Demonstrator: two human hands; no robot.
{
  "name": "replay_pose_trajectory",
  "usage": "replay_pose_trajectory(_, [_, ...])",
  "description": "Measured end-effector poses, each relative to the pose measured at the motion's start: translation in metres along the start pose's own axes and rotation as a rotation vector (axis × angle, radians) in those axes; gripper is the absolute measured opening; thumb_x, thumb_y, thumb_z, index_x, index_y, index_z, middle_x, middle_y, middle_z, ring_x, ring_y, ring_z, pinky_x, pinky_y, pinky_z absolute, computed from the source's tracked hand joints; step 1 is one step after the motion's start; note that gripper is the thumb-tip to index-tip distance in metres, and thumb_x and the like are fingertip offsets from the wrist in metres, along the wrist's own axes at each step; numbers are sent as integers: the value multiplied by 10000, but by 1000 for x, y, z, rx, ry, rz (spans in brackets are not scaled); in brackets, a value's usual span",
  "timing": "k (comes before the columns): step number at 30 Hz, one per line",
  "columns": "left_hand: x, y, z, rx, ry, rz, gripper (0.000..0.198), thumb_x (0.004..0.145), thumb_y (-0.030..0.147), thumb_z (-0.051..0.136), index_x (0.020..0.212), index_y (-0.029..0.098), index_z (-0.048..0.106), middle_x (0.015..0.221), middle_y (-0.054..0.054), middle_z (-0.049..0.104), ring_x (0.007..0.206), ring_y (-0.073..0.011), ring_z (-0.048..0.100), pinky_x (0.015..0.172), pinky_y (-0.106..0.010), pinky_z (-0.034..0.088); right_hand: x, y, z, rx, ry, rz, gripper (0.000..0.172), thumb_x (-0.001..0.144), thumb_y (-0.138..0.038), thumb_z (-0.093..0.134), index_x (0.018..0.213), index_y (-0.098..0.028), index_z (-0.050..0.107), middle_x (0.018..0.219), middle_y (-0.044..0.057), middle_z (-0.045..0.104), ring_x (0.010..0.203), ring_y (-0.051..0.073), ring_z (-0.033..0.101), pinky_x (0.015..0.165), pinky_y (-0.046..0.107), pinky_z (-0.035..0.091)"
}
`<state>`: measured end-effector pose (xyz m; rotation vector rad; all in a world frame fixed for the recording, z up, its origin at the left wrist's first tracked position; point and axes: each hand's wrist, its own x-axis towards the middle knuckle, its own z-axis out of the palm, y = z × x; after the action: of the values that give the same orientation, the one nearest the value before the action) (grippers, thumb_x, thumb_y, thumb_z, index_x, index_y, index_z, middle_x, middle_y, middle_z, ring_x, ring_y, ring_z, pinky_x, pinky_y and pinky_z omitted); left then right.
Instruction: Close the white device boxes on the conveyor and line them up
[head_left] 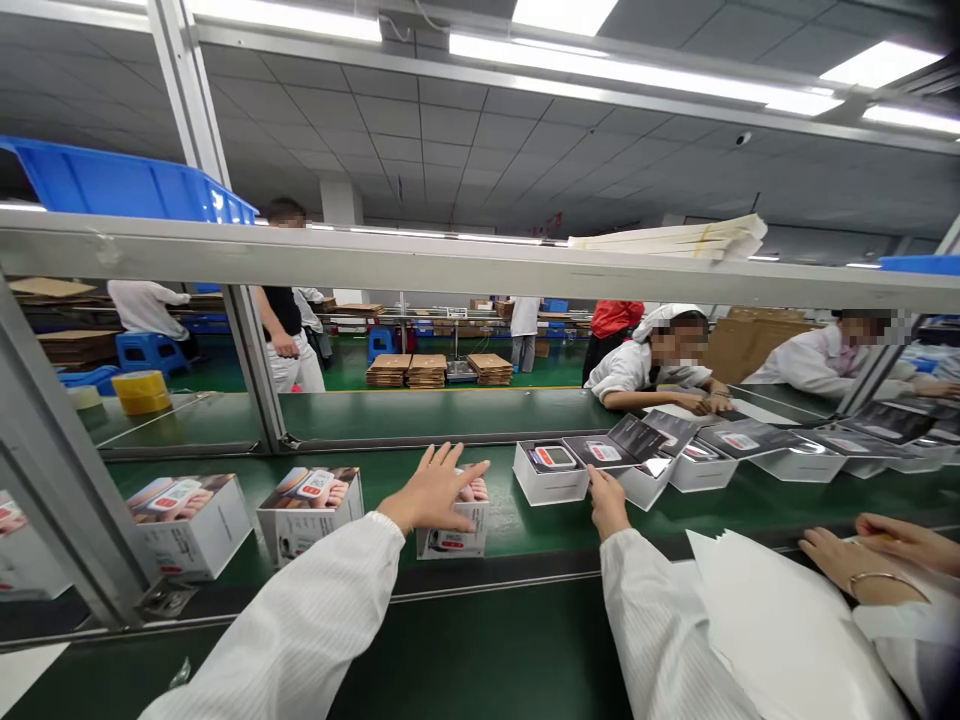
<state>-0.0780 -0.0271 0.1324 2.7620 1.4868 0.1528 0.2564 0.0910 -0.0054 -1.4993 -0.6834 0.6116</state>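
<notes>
My left hand [435, 490], fingers spread, reaches over a closed printed box [454, 541] and partly hides its top. Whether the palm touches the box I cannot tell. Farther right, my right hand [609, 503] has its fingers closed at the near edge of a dark box lid [598, 452]. That lid is folded open from a white box [551, 486] with a device showing inside. Another open box [646, 486] stands just right of my right hand. Two more closed boxes, one near [309, 512] and one farther left [191, 525], sit left of my left hand.
Several open boxes [799, 460] line the green conveyor belt [502, 530] on the right. A co-worker's hands [862, 560] and white sheets [787, 620] are close at my right. Metal posts [67, 470] stand at left, below a shelf rail [412, 255]. Another person [652, 365] leans in opposite.
</notes>
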Motion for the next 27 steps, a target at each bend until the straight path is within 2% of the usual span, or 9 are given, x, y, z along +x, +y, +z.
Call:
replay_pose_trajectory(3, [-2,25,3,-50,217,72,791,813,470,719,1492,353,331,1611,-89,190,1476,-359,116,1165,-568,105,-5,7,11,22,-19,-23,641,643,-565,603,1113,-133,648,1010,120,710,940,272,652,804,357,515])
replay_pose_trajectory(5, [1,44,7,-70,297,119,725,847,382,698,1481,341,348,1598,-80,235,1470,-330,175,1177,-550,131,-9,10,14,21,-12,-35,711,664,-561,599,1236,-140,590,1062,125,700,981,277,643,841,372,508])
replay_pose_trajectory(7, [8,60,13,-92,328,146,700,849,320,693,1468,324,368,1574,-89,286,1454,-321,229,1180,-541,165,-12,8,16,16,-24,-58,721,689,-555,586,1279,-141,563,1067,124,699,988,279,641,846,381,508])
replay_pose_trajectory(11, [19,82,33,-159,373,142,648,866,270,644,1457,284,380,1534,-110,345,1421,-320,304,1165,-531,254,-15,-6,18,2,-105,-153,576,704,-467,587,1184,-154,646,999,101,714,968,284,643,861,397,500])
replay_pose_trajectory(14, [21,90,51,-182,417,130,654,863,225,605,1467,252,357,1557,-130,289,1435,-330,269,1145,-521,306,-27,-15,15,-65,-180,-284,491,745,-398,556,1183,-215,679,1034,86,709,1032,296,620,955,439,447])
replay_pose_trajectory(18, [25,91,67,-167,539,131,740,848,133,535,1520,231,241,1627,-126,36,1487,-342,43,1174,-548,218,-55,-11,4,-248,-345,-520,452,815,-359,506,1234,-318,670,1367,52,556,1286,296,471,1101,468,320])
replay_pose_trajectory(21, [41,80,82,-306,503,22,819,815,108,529,1539,221,165,1633,-110,5,1487,-346,-10,1187,-592,105,-70,-6,-4,-279,-512,-475,476,817,-382,524,1276,-331,638,1513,38,393,1408,301,330,1149,482,248])
replay_pose_trajectory(24, [59,62,103,-537,365,-165,890,757,90,557,1541,160,143,1605,-183,134,1471,-380,123,1169,-590,185,-78,-4,-7,-250,-653,-392,528,807,-441,559,1321,-323,598,1532,41,370,1446,293,265,1166,475,219])
replay_pose_trajectory(27, [63,46,123,-631,327,-207,913,754,79,536,1553,157,102,1559,-202,263,1436,-339,276,1148,-504,303,-83,-2,-5,-183,-677,-371,641,768,-509,637,1365,-296,546,1468,59,466,1392,285,370,1151,457,261])
